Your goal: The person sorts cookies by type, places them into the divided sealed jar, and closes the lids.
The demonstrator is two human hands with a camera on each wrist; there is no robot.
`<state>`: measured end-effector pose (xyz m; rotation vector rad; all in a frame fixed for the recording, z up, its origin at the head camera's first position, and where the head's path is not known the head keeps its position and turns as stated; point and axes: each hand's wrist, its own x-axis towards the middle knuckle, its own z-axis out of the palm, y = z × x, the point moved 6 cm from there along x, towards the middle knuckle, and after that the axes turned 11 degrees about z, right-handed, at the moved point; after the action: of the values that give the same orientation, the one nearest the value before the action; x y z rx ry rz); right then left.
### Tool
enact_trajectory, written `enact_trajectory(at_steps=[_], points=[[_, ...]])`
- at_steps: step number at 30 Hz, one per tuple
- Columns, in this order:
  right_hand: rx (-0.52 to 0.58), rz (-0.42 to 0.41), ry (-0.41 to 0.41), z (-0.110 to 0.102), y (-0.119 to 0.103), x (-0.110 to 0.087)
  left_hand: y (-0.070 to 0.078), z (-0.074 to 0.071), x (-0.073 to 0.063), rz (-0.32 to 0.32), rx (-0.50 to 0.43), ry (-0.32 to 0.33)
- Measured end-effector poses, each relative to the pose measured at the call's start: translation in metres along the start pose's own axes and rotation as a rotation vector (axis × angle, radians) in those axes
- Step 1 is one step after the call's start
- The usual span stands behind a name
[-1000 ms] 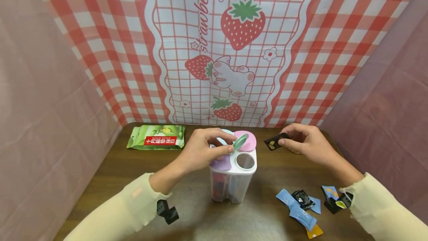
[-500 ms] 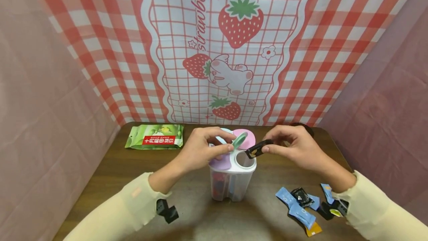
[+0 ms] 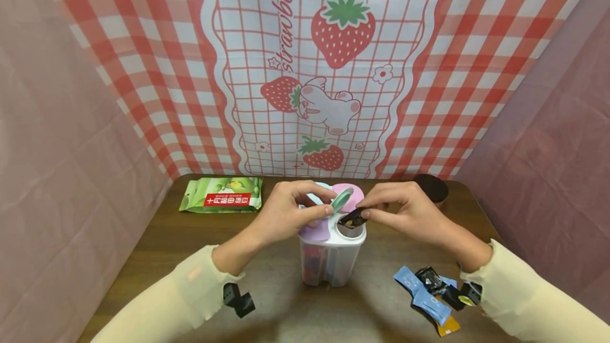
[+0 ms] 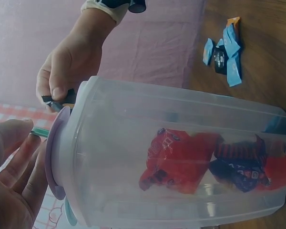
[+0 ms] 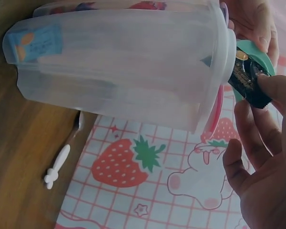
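A clear container (image 3: 333, 263) with a white top and several coloured round lids stands mid-table. My left hand (image 3: 289, 210) pinches the raised green lid (image 3: 341, 201) between thumb and fingers. From the other side my right hand (image 3: 405, 208) holds a small black packet (image 5: 248, 78) at the uncovered round opening. One end of that packet is inside the rim, as the right wrist view shows. Red packets (image 4: 178, 160) lie in one compartment, and a blue packet (image 5: 38, 44) is at the bottom of another. The purple lid (image 3: 314, 233) and the pink lid (image 3: 348, 195) are down.
Blue packets (image 3: 431, 305), a black one (image 3: 430, 279) and an orange one (image 3: 449, 326) lie together at the front right. A green snack bag (image 3: 224, 195) sits back left. Behind my right hand is a dark round object (image 3: 431, 188). The right wrist view shows a white-handled spoon (image 5: 59, 160).
My right hand has moved left with the black packet, from beside the container to its opening, where the packet's end now dips in. My left hand and the green lid have stayed put.
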<state>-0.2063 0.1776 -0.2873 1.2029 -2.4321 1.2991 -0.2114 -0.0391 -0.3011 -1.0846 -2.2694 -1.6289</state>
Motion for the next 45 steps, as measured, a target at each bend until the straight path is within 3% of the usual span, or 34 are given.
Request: enact_trajectory(at_steps=[3,7,11,20,29,33,36,41,45], points=[[-0.069,-0.018,0.011,0.003,-0.002,0.002,0.0,0.0,0.0,-0.002,0.001,0.001],[-0.146,0.036,0.041,0.007,0.001,0.004,0.0,0.0,0.0,-0.01,0.008,0.003],[-0.13,0.045,0.037,0.01,0.003,0.004,0.0,0.0,0.0,-0.01,0.007,0.003],[-0.051,-0.081,-0.002,0.012,-0.003,0.002,-0.001,0.001,0.0,-0.011,-0.012,-0.001],[-0.134,-0.204,0.002,0.018,-0.01,0.001,-0.001,0.001,0.0,-0.006,-0.016,0.002],[-0.187,-0.25,-0.037,0.026,-0.014,0.0,-0.001,0.001,0.0,-0.001,-0.012,-0.001],[-0.22,-0.219,-0.067,0.031,-0.015,0.0,0.0,0.001,0.0,0.003,-0.01,0.001],[-0.247,-0.107,-0.042,0.028,-0.008,-0.002,-0.001,0.001,0.0,0.0,-0.012,0.0],[-0.232,-0.082,-0.048,0.026,-0.004,-0.006,-0.001,0.001,0.001,-0.001,-0.014,-0.003]])
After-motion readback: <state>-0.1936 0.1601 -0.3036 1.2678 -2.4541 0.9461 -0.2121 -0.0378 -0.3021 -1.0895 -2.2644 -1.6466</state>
